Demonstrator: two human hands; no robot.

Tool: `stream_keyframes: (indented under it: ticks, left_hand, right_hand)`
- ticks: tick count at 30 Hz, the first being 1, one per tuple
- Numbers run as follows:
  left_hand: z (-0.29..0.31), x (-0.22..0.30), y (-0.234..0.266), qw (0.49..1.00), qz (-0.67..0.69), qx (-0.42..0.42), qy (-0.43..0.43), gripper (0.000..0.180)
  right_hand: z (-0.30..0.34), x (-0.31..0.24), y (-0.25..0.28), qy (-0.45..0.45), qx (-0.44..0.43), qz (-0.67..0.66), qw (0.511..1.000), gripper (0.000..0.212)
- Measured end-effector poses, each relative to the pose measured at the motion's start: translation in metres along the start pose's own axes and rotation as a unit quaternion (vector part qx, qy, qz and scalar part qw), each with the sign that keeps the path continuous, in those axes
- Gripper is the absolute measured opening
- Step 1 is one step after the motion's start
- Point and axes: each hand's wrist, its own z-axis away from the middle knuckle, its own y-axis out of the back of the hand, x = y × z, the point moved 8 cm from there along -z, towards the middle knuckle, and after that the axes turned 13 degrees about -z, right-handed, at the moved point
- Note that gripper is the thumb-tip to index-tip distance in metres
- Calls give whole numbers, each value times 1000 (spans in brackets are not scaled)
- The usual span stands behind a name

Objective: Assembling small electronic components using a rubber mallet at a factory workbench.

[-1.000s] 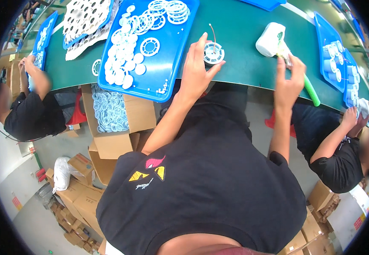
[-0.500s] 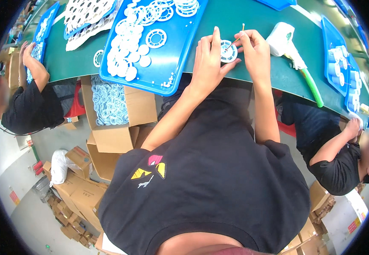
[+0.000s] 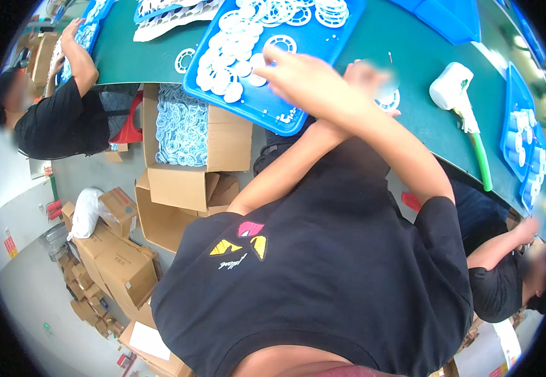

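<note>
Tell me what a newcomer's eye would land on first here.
Probably the crossed forearms at upper centre: the right one passes over the left, putting the right hand over the blue tray of white discs, while the blurred left hand is at a round white part. Next, the white-headed tool with a green handle, lying on the bench's right side.

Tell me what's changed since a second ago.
Your right hand moved off the green-handled mallet, then released the wire on the white spool and crossed leftward over your left forearm to above the blue tray. Your left hand stayed at the spool; the mallet still lies on the green table.
</note>
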Motion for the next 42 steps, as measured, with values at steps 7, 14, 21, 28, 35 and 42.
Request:
stream_keyframes:
  ticks: [7, 14, 21, 28, 35, 42]
  left_hand:
    - [-4, 7, -5, 999, 42, 8, -25, 72]
    - [-4, -9, 2, 995, 92, -38, 19, 64]
    - [-10, 2, 3, 997, 58, -42, -7, 66]
    - [-3, -2, 6, 997, 57, -46, -3, 70]
    - [-3, 8, 6, 995, 87, 14, -54, 59]
    - [-5, 2, 8, 991, 127, -30, -27, 41]
  right_hand:
    - [-5, 21, -26, -58, 65, 52, 995, 21]
    - [102, 26, 107, -215, 301, -138, 919, 17]
    - [186, 55, 110, -383, 309, -279, 824, 17]
    - [134, 28, 126, -271, 287, -35, 918, 23]
    - [-22, 36, 2, -137, -38, 100, 985, 26]
    - [-31, 37, 30, -131, 32, 149, 980, 19]
